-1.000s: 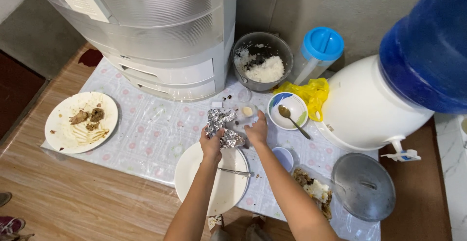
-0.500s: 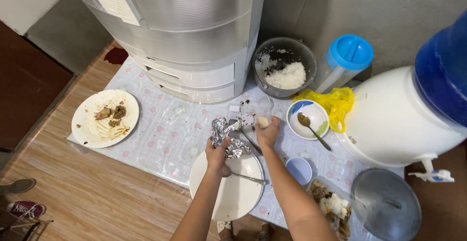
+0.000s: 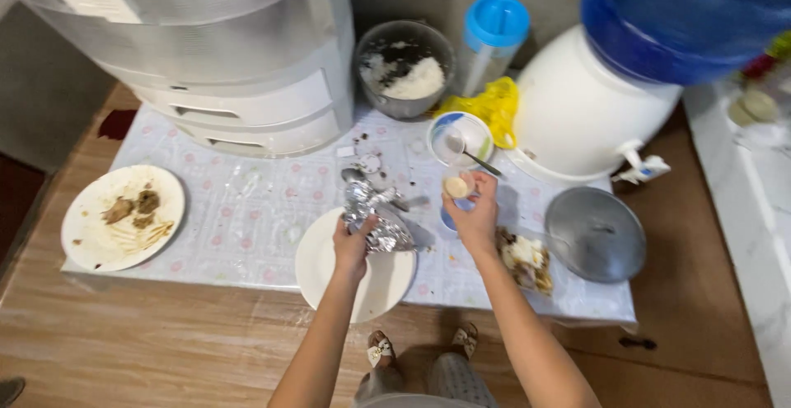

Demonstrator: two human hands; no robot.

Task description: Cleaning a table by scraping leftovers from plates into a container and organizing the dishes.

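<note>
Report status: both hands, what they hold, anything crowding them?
Left hand grips crumpled foil over white plate. Right hand holds small clear cup, lifted. Close by: spoon, bowl, food bag.

Rice pot (image 3: 404, 70); blue-lidded jug (image 3: 490, 39); perhaps scraps.

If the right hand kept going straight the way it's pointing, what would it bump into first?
Most likely the white bowl with a blue-and-green rim and a spoon in it. The right hand, holding a small clear cup, points up the table towards that bowl. Height is hard to judge, so it might pass above the bowl.
</note>
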